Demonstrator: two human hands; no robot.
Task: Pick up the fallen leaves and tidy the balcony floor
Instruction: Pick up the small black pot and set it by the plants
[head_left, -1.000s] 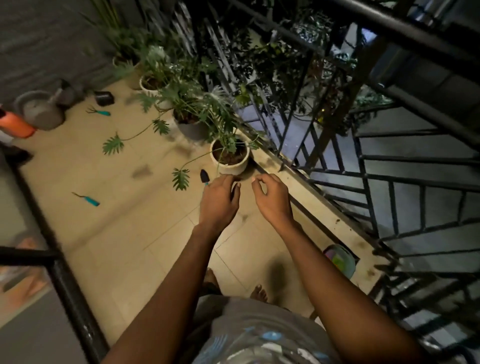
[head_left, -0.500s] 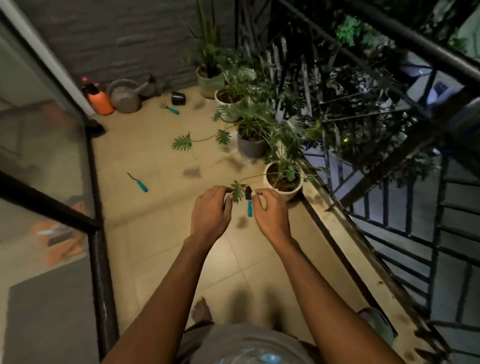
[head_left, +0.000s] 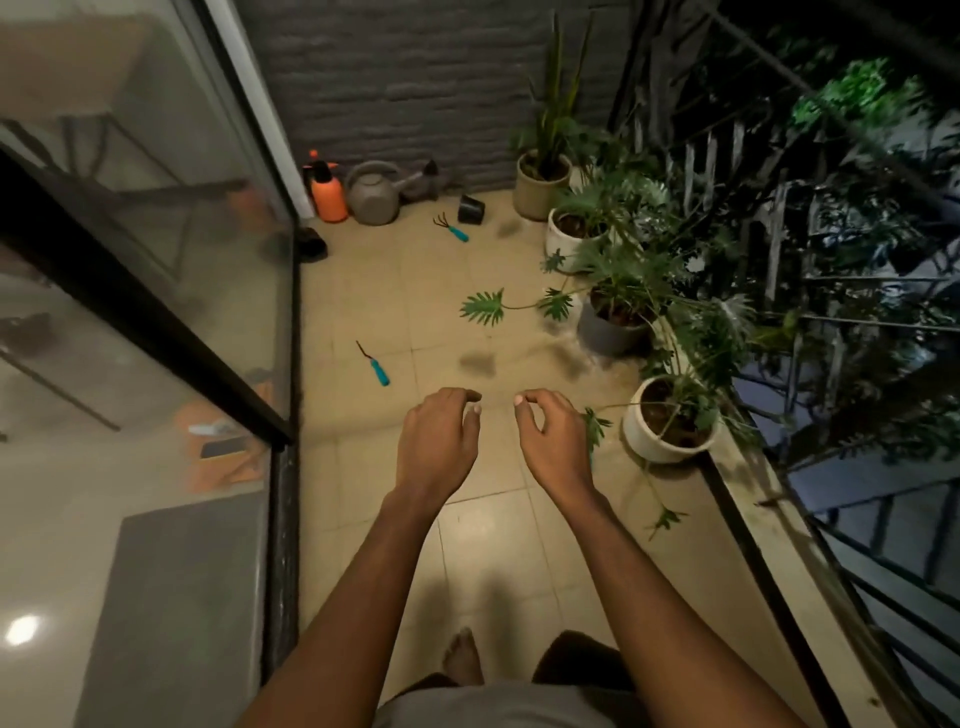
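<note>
Tiled balcony floor (head_left: 415, 545), potted plants (head_left: 670, 421), teal-handled tools (head_left: 378, 368), watering can (head_left: 375, 193)

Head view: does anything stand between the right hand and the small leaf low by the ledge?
Nothing visible. Only bare tile lies between the right hand and the leaf. A stem runs from the leaf toward the nearest white pot, so it may be attached.

The floor (head_left: 415, 291) is smooth, glossy beige tile. The wall (head_left: 395, 78) looks rough grey brick. The sprayer (head_left: 328, 193) is shiny orange plastic.
</note>
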